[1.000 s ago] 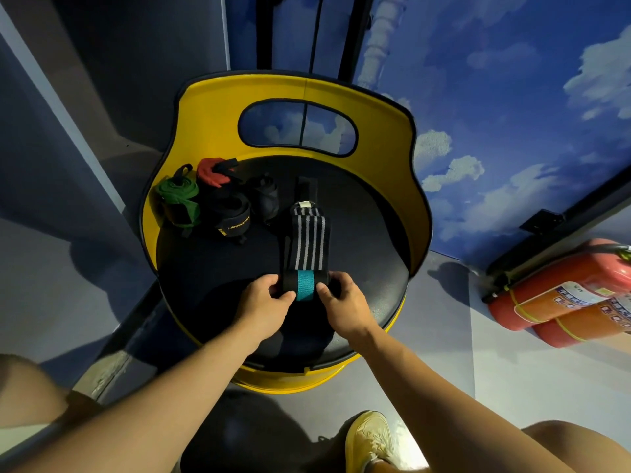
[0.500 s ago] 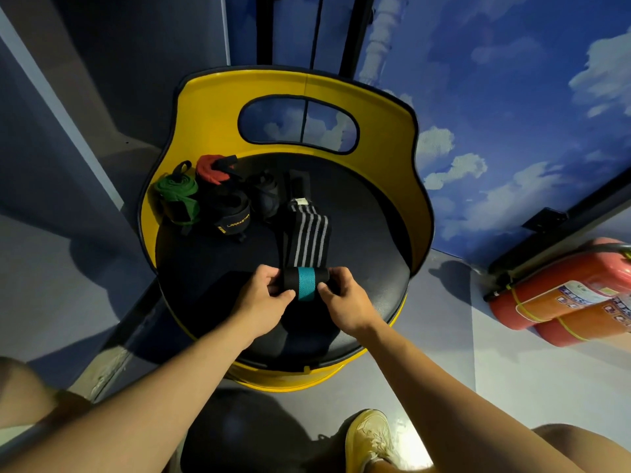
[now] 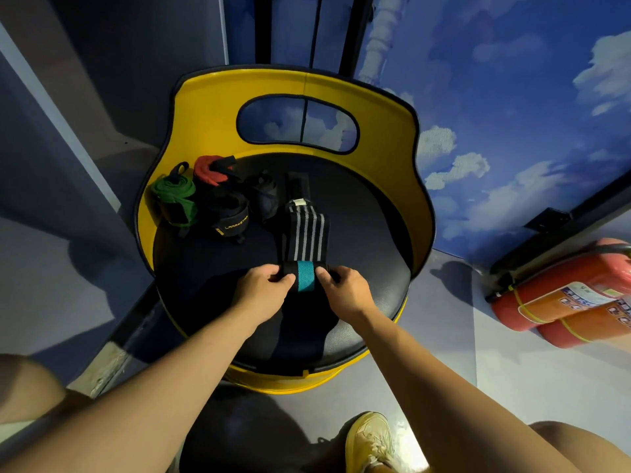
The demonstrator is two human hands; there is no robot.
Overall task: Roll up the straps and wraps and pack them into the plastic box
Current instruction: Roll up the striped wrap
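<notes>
**Roll thickens as the striped tail shortens**

While both hands pinch its ends, the black elastic wrist wrap with grey stripes and a teal band has been wound a little further than a second ago: the roll sits slightly farther up the seat and less flat striped tail lies beyond it. By my judgement the rolling is well along, with a short tail left to take up. The left hand grips the roll's left end with curled fingers and thumb; the right hand grips the right end likewise.

The wrap looks like ribbed woven stretch fabric, its roll a firm cylinder lying on the round black padded seat of the yellow tub chair, smooth and leather-like. Behind, already coiled, rest a green webbing roll, a red and black strap and a black wrap with yellow lettering. No plastic box is in view.
</notes>
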